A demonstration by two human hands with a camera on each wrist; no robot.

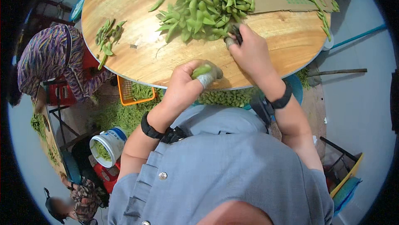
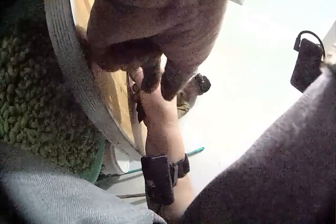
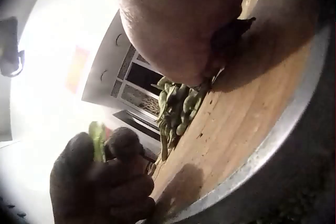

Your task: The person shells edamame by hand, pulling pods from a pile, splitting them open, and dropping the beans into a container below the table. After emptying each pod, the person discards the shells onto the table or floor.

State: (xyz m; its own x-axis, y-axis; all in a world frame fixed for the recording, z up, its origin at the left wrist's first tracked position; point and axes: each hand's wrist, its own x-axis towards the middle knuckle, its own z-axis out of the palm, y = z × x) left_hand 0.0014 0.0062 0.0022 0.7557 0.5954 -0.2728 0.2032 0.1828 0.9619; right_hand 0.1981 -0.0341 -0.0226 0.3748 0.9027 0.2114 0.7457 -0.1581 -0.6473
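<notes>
In the head view, my left hand (image 1: 183,79) pinches a green soybean pod (image 1: 202,71) over the front edge of the round wooden table (image 1: 137,67). Pale tape wraps the left thumb. The same pod (image 3: 98,140) sticks up between thumb and fingers in the right wrist view. Farther right, my right hand (image 1: 253,52) is at the near side of a big heap of soybean pods (image 1: 203,9). A dark, shrivelled piece (image 3: 231,36) pokes out from its curled fingers; its kind is unclear. The left wrist view shows my left hand (image 2: 157,29) in shadow.
Small pod piles (image 1: 109,34) lie at the table's left, and flat cardboard (image 1: 274,3) at the back right. Below are an orange basket (image 1: 137,100), a white bucket (image 1: 109,144) with pods, and shelled beans (image 1: 224,98) by my lap. Two other people are at the left.
</notes>
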